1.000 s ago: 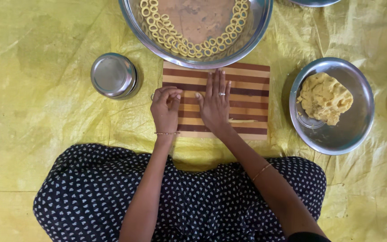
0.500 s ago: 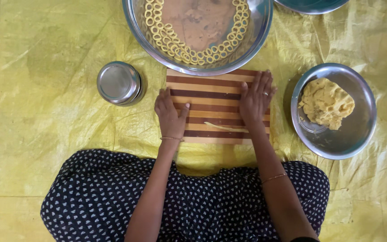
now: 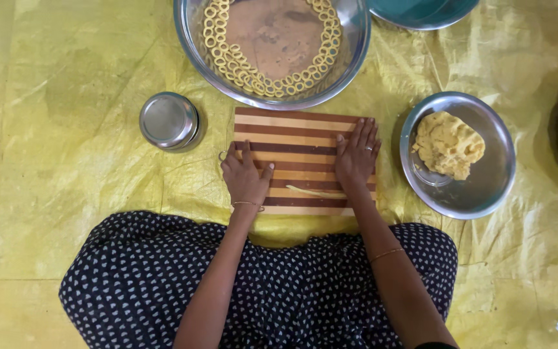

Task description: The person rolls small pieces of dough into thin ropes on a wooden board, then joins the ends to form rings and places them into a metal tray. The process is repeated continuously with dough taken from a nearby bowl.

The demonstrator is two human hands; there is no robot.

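One striped wooden cutting board [image 3: 292,139], lying on a yellow plastic sheet [image 3: 66,161] spread over the floor, near edge just beside the knees. One thin rolled dough strand [image 3: 314,192], lying lengthwise toward the board's near edge, between the two hands. Left hand [image 3: 245,178]: flat, palm down, fingers spread, on the board's left edge, clamped on nothing. Right hand [image 3: 356,157]: flat, palm down, fingers together, on the board's right edge, heel touching or just beside the strand's right end; cannot tell which. One large steel bowl [image 3: 356,39] past the board's far edge, rim just beside it, holding many small dough rings [image 3: 253,76] lined along the inner wall; too many to count. One small round steel container [image 3: 168,120], off the board's far left corner. One steel dish [image 3: 485,184] right of the board, holding one lump of yellow dough [image 3: 448,143]. Bare sheet wide open at left; right side crowded by dishes.
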